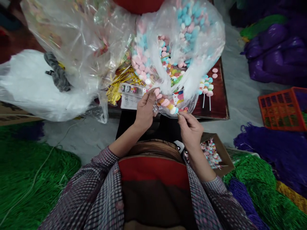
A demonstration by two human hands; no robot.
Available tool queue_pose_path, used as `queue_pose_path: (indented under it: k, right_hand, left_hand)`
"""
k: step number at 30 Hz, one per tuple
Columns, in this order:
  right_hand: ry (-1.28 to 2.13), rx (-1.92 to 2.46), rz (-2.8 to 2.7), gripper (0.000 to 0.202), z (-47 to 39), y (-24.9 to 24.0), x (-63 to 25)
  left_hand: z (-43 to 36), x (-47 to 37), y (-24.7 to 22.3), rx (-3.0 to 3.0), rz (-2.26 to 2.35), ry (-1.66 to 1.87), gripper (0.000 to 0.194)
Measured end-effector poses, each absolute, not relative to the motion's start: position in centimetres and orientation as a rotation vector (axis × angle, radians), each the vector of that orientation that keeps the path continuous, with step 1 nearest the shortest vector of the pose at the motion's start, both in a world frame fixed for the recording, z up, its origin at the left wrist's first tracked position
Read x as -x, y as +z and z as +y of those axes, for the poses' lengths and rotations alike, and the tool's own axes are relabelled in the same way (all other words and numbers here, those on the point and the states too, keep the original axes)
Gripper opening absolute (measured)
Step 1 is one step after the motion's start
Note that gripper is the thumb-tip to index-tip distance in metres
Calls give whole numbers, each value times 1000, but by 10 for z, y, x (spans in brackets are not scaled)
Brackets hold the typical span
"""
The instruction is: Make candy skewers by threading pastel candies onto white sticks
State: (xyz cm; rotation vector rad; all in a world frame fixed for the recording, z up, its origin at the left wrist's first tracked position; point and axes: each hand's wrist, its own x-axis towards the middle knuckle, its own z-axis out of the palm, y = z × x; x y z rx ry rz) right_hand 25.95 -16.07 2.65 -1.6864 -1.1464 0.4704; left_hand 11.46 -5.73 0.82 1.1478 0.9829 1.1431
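My left hand (145,110) and my right hand (190,129) hold a candy skewer (166,103) between them, just above the near edge of a dark brown table (219,105). The skewer carries pink, orange and blue marshmallow pieces. The left hand's fingers close around its upper end. My right hand pinches the stick at its lower end. A small clear wrapper with a printed card (177,97) lies around the skewer. Behind the hands stands a large clear bag of pink and blue candies (184,38).
Finished skewers (206,91) lie on the table's right side. Gold twist ties (120,83) and a label strip (131,89) lie left of my hands. A cardboard box of wrapped candies (213,155) sits by my right knee. Green and purple bead heaps and an orange crate (283,108) surround me.
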Motion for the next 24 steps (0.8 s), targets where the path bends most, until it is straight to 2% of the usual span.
queue_pose_path:
  k: [7, 11, 16, 24]
  right_hand:
    - [373, 1606, -1215, 14, -156, 19, -265]
    - [325, 1562, -1247, 15, -155, 16, -267]
    - [334, 1592, -1225, 17, -156, 12, -265]
    - [367, 1613, -1173, 17, -155, 14, -264]
  left_hand:
    - [-49, -106, 21, -1047, 677, 1201, 50]
    - [-45, -107, 17, -1047, 724, 1195, 40]
    - [-42, -108, 7, -1072, 797, 1197, 44]
    - [-45, -109, 4, -1402, 775, 1347, 38]
